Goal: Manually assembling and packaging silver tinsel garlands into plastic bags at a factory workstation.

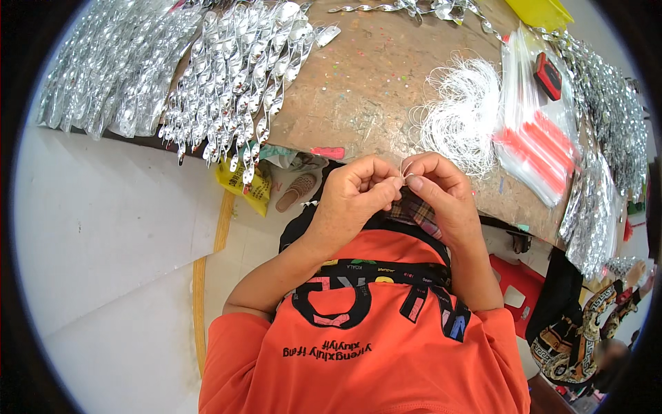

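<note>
Above my lap, at the table's near edge, my left hand (361, 196) and my right hand (447, 196) meet with their fingertips pinched together. A thin white string (405, 171) runs between them, with a small loop rising above the fingers. Exactly how it is looped or knotted is too small to tell. Just beyond my right hand lies a loose coil of the same white string (460, 117) on the brown tabletop (372, 90).
Twisted silver strips (238, 72) hang over the table's left edge, beside silver strips in clear bags (117, 72). Clear bags with red bands (541, 148) and a red-and-black box (548, 76) lie right. Another person in patterned clothing (569, 348) sits lower right. Below hangs a yellow bag (254, 188).
</note>
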Motion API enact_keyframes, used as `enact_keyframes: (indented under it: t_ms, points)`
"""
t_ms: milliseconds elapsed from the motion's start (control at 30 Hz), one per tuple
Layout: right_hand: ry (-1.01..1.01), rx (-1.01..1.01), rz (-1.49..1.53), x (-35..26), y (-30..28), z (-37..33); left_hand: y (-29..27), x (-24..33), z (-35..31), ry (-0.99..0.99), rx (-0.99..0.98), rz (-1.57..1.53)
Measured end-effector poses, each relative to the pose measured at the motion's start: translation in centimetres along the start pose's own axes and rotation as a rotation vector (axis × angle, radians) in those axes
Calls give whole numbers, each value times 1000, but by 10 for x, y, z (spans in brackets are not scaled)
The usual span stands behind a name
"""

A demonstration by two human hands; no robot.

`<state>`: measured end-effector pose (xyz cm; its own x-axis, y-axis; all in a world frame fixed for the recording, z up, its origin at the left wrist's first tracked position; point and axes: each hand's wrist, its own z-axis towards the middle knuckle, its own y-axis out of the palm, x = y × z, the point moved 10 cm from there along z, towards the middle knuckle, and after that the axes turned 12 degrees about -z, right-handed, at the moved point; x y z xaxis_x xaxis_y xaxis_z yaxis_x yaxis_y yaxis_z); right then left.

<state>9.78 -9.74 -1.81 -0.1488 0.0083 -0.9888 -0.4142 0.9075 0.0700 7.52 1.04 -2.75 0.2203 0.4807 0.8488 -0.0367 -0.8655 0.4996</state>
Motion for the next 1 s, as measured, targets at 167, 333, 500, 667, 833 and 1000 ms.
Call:
enact_keyframes:
  t_ms: [167, 333, 500, 667, 833, 1000]
  points:
    - [-37, -24, -58, 4, -1, 1, -2, 1, -1, 12, 19, -10]
    - [-80, -57, -152, -2, 2, -1, -2, -2, -1, 0, -4, -155]
    - [-3, -92, -73, 5, 5, -1, 4, -6, -1, -74, -101, -201]
    - [12, -70, -88, 6, 1, -2, 5, -5, -2, -82, -73, -136]
    - [-82, 23, -271, -10, -10, 1, -1, 3, -3, 82, -4, 73]
    - [-402, 122, -779, -50, 4, -7, 10, 34, -10, 402, 19, 612]
